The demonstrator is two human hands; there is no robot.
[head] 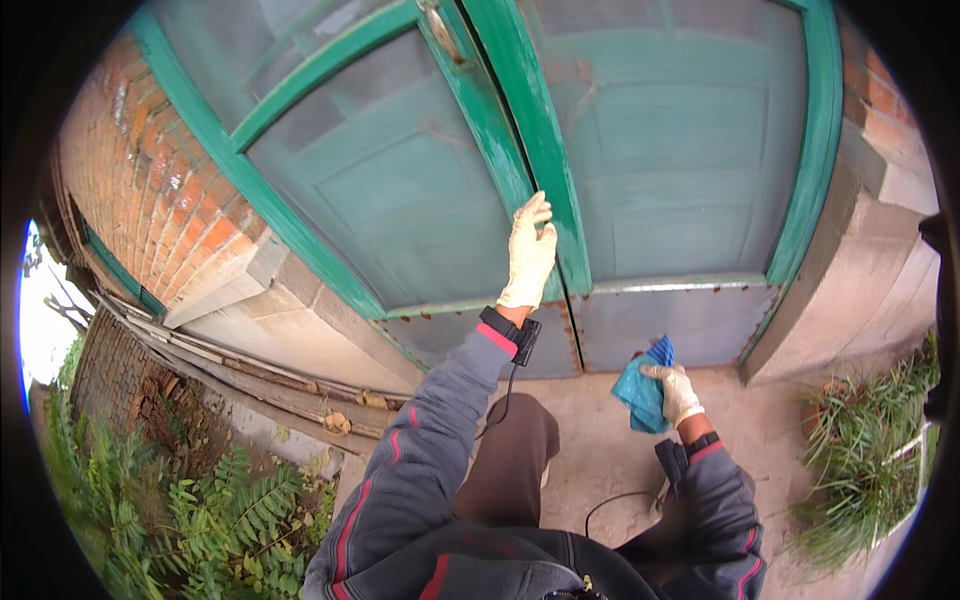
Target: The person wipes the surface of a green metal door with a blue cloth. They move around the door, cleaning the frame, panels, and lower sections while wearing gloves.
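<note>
My left hand [529, 255], in a pale thin glove, is raised against the meeting edges of a green wooden double door [551, 150]. Its fingers are bent near the gap between the two leaves; whether they grip an edge is unclear. A bunched blue cloth [640, 394] with small light marks and a striped corner is in my right hand [679, 394], gloved too and held low before the door's base. Mesh-like panels [682, 150] fill the green frames, with sheet-metal kick plates [667, 322] below. A worn metal handle [442, 31] sits high on the left leaf.
Brick wall [172, 187] and stone blocks [300, 315] flank the doorway on the left. Long wooden poles [285, 394] lie along that wall above leafy plants [232, 502]. Grassy potted plants [862, 450] stand at right on the concrete floor [585, 465]. Cables hang from both wrist straps.
</note>
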